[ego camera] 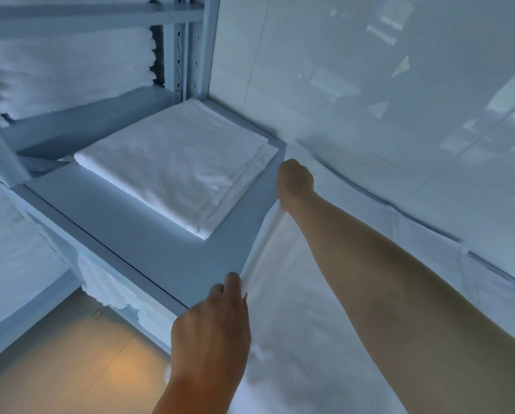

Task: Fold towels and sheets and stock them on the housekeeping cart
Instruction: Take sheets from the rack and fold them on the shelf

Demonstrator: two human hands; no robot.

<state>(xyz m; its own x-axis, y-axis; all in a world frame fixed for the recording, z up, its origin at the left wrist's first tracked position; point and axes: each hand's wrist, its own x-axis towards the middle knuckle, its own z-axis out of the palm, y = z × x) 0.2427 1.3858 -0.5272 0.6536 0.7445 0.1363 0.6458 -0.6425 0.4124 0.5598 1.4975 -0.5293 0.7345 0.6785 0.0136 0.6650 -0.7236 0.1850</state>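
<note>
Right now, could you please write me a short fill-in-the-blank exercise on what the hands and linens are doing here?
1. Both hands grip the same ____ edge of the spread sheet.
2. The right hand holds the sheet's ____ corner, nearest the wall.
3. The folded sheet lies ____ the left hand, untouched.
4. Stacked towels sit on the shelf ____ the folded sheet.

Missing words: left; far; beyond; above

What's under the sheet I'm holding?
The sheet lies on the grey shelf, gripped by the left hand and right hand. The shelf beneath it is covered.
</note>
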